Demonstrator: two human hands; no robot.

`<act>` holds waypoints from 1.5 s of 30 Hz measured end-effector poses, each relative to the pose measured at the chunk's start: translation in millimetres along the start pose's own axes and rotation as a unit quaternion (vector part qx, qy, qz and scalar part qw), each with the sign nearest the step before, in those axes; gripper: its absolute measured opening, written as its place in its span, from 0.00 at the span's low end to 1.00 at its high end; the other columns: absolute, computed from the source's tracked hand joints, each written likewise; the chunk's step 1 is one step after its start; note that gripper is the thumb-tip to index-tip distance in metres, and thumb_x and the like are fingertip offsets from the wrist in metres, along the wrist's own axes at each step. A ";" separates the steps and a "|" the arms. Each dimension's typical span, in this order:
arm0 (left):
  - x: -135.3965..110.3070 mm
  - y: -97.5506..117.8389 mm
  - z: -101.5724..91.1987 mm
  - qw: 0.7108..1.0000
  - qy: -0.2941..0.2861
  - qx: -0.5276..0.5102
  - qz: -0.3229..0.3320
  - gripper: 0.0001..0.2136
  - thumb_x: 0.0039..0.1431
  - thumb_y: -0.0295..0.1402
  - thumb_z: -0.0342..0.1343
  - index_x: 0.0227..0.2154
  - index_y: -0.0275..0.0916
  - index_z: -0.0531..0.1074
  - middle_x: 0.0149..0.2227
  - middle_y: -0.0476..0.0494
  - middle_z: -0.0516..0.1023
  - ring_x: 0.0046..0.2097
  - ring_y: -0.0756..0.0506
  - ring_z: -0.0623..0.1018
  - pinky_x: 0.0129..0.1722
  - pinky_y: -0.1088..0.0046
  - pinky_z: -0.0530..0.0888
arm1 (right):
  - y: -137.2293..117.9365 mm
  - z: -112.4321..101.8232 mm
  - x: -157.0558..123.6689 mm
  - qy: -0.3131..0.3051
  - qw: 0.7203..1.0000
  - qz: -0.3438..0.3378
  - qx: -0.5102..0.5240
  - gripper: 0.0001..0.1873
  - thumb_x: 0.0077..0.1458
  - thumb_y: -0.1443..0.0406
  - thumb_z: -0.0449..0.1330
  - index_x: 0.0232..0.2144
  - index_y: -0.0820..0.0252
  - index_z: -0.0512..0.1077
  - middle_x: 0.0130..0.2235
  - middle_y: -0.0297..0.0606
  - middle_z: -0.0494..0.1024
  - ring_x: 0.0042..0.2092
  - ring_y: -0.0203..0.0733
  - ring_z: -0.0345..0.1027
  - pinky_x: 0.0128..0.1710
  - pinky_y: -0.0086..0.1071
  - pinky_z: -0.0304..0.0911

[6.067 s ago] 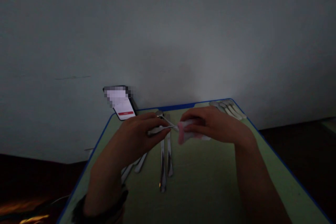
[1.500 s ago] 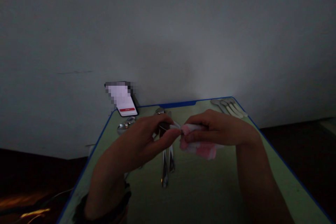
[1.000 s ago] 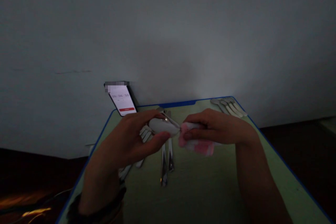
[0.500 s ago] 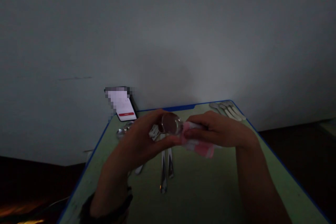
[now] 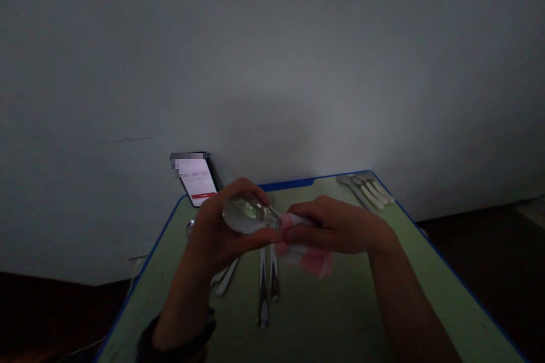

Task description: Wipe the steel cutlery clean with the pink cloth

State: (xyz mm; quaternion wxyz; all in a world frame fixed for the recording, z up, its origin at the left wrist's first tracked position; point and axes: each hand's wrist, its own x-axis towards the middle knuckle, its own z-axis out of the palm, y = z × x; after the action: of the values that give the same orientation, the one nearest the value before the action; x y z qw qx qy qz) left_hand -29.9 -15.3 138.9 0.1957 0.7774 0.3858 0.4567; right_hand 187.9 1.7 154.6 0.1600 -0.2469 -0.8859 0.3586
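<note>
Starting at the fingers (image 5: 255, 238) of the left hand (image 5: 213, 238): they are curled narrow around a metal spoon (image 5: 247, 216), thumb underneath and fingertips over the top. The shiny bowl points left and is held up in the air above the bench (image 5: 340, 317). The right hand (image 5: 336, 229) meets it from the other side, its fingers (image 5: 304, 232) pinched tight on a pink cloth (image 5: 313, 261) wrapped about the spoon's neck and handle. A loose fold of cloth hangs below the knuckles, clear of the bench top as far as I can tell.

Directly beneath the spoon lie two long steel utensils (image 5: 266, 283) side by side, handles toward me (knives or forks, too dark to call). More cutlery handles (image 5: 225, 281) poke out from under the left wrist. A set of pale-handled spoons (image 5: 370, 190) sits well apart at the far right corner, and a lit phone (image 5: 196, 181) leans against the wall (image 5: 298, 68) at the far left corner.

The risk I see is that the left grip covers only the smooth bowl. A firm pull through the cloth could twist the spoon out and drop it onto the steel below. The dim light does not help, and the dangling fold could snag a handle and drag it.
</note>
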 end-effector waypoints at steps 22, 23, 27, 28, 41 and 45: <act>6.1 10.4 15.3 0.992 -0.025 0.068 -0.102 0.18 0.61 0.37 0.44 0.16 0.38 0.64 0.20 0.51 0.68 0.24 0.52 0.70 0.26 0.77 0.66 | 3.2 -7.4 -6.9 0.060 0.997 0.038 -0.018 0.18 0.60 0.55 0.47 0.36 0.62 0.69 0.28 0.32 0.70 0.27 0.30 0.60 0.27 0.25 0.52; 6.1 10.4 14.7 0.992 -0.027 0.070 -0.102 0.19 0.62 0.37 0.43 0.16 0.38 0.63 0.20 0.52 0.67 0.24 0.52 0.70 0.26 0.77 0.65 | 4.1 -7.2 -6.7 0.058 0.998 0.035 -0.014 0.18 0.60 0.55 0.47 0.36 0.62 0.69 0.28 0.32 0.70 0.27 0.30 0.59 0.27 0.25 0.52; 7.4 9.7 12.2 0.990 -0.019 0.083 -0.113 0.19 0.63 0.39 0.42 0.18 0.39 0.64 0.20 0.52 0.66 0.23 0.52 0.69 0.25 0.76 0.64 | 5.8 -5.9 -3.7 0.051 0.998 0.030 -0.014 0.17 0.60 0.55 0.47 0.37 0.61 0.69 0.30 0.33 0.72 0.28 0.31 0.60 0.28 0.25 0.53; 8.1 8.7 13.0 0.989 -0.013 0.092 -0.118 0.18 0.63 0.39 0.41 0.20 0.39 0.64 0.20 0.52 0.67 0.23 0.52 0.69 0.25 0.76 0.64 | 6.3 -5.4 -2.5 0.050 0.998 0.034 -0.021 0.18 0.60 0.55 0.46 0.37 0.61 0.69 0.30 0.33 0.72 0.28 0.32 0.61 0.28 0.26 0.53; 10.2 -49.5 66.9 0.967 -0.091 0.180 -0.156 0.19 0.62 0.41 0.39 0.23 0.38 0.68 0.25 0.43 0.76 0.29 0.46 0.75 0.28 0.73 0.64 | 60.5 5.6 3.3 -0.009 0.978 0.184 -0.096 0.20 0.56 0.52 0.49 0.35 0.61 0.71 0.35 0.40 0.75 0.34 0.38 0.65 0.32 0.29 0.56; 11.7 -45.9 52.5 0.972 -0.023 0.162 -0.167 0.20 0.62 0.42 0.38 0.21 0.38 0.68 0.23 0.46 0.75 0.27 0.47 0.74 0.29 0.75 0.64 | 78.4 13.7 10.7 -0.013 0.994 0.100 0.042 0.20 0.56 0.52 0.50 0.36 0.62 0.71 0.33 0.35 0.73 0.32 0.34 0.63 0.33 0.27 0.58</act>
State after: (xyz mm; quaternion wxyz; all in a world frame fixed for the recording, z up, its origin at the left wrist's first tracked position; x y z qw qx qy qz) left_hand -0.6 25.0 88.7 0.1496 0.7335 0.5745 0.3310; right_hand 198.1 48.7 90.3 0.1223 -0.3231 -0.8426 0.4132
